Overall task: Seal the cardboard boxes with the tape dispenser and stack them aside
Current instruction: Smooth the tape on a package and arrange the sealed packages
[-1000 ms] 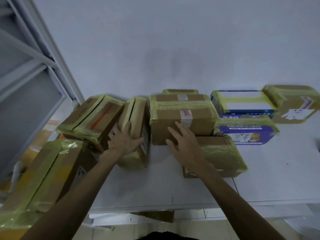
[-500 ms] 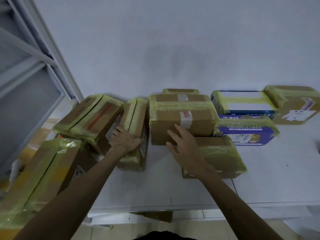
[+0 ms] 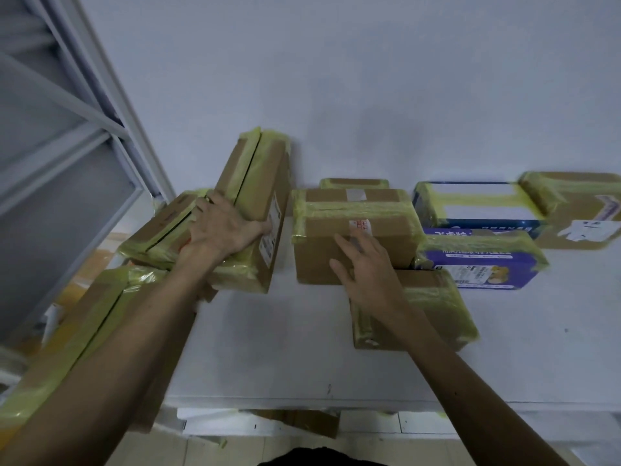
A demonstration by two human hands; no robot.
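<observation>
— Where's everything?
— On the table (image 3: 285, 348), the brown box (image 3: 400, 243) sits by the open right hand (image 3: 366, 274), perhaps touched. The narrow box (image 3: 255, 196) tilts up, gripped by the left hand (image 3: 221, 227).
— Advice?
— Support its base and lower it squarely onto the taped pile (image 3: 161, 230) beyond that hand.

Nine taped boxes (image 3: 319, 260), two hands (image 3: 225, 230)
</observation>
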